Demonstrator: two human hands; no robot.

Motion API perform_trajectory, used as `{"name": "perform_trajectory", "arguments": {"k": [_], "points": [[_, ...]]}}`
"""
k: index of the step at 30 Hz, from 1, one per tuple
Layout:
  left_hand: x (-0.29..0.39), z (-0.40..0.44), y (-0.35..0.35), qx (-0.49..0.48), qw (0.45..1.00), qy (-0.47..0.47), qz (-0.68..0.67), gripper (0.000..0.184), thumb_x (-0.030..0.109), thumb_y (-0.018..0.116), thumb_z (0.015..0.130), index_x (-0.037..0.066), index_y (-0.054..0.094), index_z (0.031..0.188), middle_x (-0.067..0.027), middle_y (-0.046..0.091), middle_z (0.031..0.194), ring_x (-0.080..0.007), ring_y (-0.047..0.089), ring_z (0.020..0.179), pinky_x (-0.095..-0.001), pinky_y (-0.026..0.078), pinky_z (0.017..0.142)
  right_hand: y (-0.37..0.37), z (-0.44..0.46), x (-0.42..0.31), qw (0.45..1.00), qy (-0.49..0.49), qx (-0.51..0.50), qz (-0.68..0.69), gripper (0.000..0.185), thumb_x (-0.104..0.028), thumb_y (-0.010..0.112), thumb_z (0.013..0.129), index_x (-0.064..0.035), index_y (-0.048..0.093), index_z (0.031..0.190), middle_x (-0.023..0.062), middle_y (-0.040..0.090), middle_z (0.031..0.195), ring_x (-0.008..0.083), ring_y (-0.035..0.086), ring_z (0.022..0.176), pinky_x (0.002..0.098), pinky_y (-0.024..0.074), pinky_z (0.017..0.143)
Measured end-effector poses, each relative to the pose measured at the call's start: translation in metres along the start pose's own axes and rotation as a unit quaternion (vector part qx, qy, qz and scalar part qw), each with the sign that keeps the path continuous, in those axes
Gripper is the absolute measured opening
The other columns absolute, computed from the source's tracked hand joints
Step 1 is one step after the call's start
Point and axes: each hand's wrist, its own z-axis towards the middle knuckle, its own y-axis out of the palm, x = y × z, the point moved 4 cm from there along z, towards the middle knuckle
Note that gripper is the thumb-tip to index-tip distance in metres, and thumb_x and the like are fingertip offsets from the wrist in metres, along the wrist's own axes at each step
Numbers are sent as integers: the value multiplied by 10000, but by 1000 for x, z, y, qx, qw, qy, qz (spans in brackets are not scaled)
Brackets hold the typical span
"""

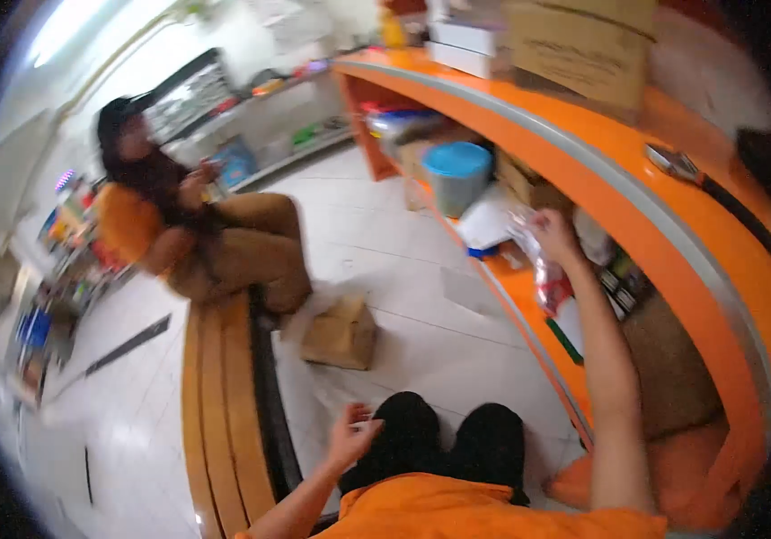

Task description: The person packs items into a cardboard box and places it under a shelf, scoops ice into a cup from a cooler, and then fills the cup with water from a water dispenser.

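My right hand (554, 238) reaches into the orange shelf under the counter, its fingers closed on the top of a shiny, clear plastic bag (523, 232). What the bag holds is too blurred to make out. Beside it lie a white sheet-like item (486, 220) and, farther back, a grey tub with a blue lid (457, 166). Over my left thigh hovers my left hand (352, 437), fingers loosely curled and apart, with nothing visible in it.
A person (197, 207) sits on the wooden bench (224, 404) at the left. On the floor by the bench stands a small cardboard box (341, 332). The counter (529, 103) carries a large carton (580, 49) and a black-handled tool (713, 189). Stocked shelves line the far wall.
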Motion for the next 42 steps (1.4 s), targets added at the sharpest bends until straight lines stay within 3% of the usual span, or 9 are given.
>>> {"name": "perform_trajectory", "arguments": {"k": [3, 8, 13, 20, 26, 29, 32, 37, 42], "points": [[59, -5, 53, -142, 973, 181, -10, 1080, 406, 860, 762, -39, 235, 1523, -256, 345, 1535, -330, 365, 1428, -428, 316, 1164, 27, -30, -109, 983, 54, -41, 169, 74, -54, 690, 801, 8, 681, 840, 58, 692, 770, 163, 644, 688, 322, 517, 637], [173, -5, 38, 235, 874, 424, -11, 1089, 360, 868, 734, -40, 229, 1520, -290, 348, 1515, -363, 361, 1424, -445, 307, 1159, 88, -101, -241, 932, 126, -129, 316, 238, -35, 643, 816, 55, 698, 1029, 92, 701, 871, 148, 639, 752, 290, 514, 672], [149, -18, -105, 280, 881, 364, -116, 477, 339, 682, 948, 49, 546, 1302, -154, 616, 1250, -269, 617, 1107, -407, 551, 833, 116, -154, -374, 692, 81, -334, 635, 460, -130, 635, 947, 9, 492, 1361, 92, 618, 1217, 159, 618, 1034, 313, 508, 894], [-19, -89, -284, 350, 860, 74, -364, 479, 336, 477, 1043, 93, 437, 1454, -104, 592, 1290, -269, 642, 1071, -408, 567, 804, 98, -249, -400, 809, -187, -466, 307, 609, -207, 693, 929, -90, 403, 1452, 111, 623, 1230, 207, 642, 1048, 374, 523, 935], [-49, -175, -298, 475, 848, 4, 233, 379, 256, 457, 1021, -51, 678, 1034, -276, 646, 1133, -419, 623, 1023, -454, 474, 931, 121, -258, -288, 819, -42, -527, 222, 499, -200, 722, 899, -53, 539, 1340, 143, 663, 1171, 229, 670, 1000, 362, 526, 903], [-126, -181, -303, 349, 797, -53, 489, 349, 209, 403, 1014, -28, 656, 1052, -282, 665, 1013, -467, 610, 1012, -514, 467, 914, 129, -253, -288, 842, -25, -504, 190, 430, -203, 711, 901, -29, 592, 1276, 144, 681, 1126, 215, 673, 982, 355, 526, 883], [-150, -193, -308, 185, 770, -237, 563, 474, 293, 412, 1020, -91, 607, 1218, -317, 539, 1334, -462, 431, 1312, -565, 310, 1081, 154, -268, -310, 820, 20, -541, 185, 419, -222, 701, 903, -16, 607, 1256, 154, 688, 1120, 229, 675, 980, 372, 524, 885], [-129, -183, -294, 439, 803, -137, 379, 551, 380, 429, 1007, -91, 577, 1252, -324, 437, 1439, -447, 309, 1403, -558, 213, 1136, 122, -282, -355, 754, -43, -645, 120, 443, -255, 695, 904, -16, 605, 1267, 159, 682, 1146, 258, 665, 1008, 392, 511, 914], [-76, -185, -298, 471, 847, -88, 229, 671, 365, 562, 906, -57, 407, 1403, -311, 526, 1324, -480, 494, 1217, -503, 400, 1026, 37, -288, -373, 743, 74, -658, 97, 498, -348, 683, 918, -59, 571, 1309, 137, 677, 1181, 247, 646, 1091, 396, 506, 941]]}}
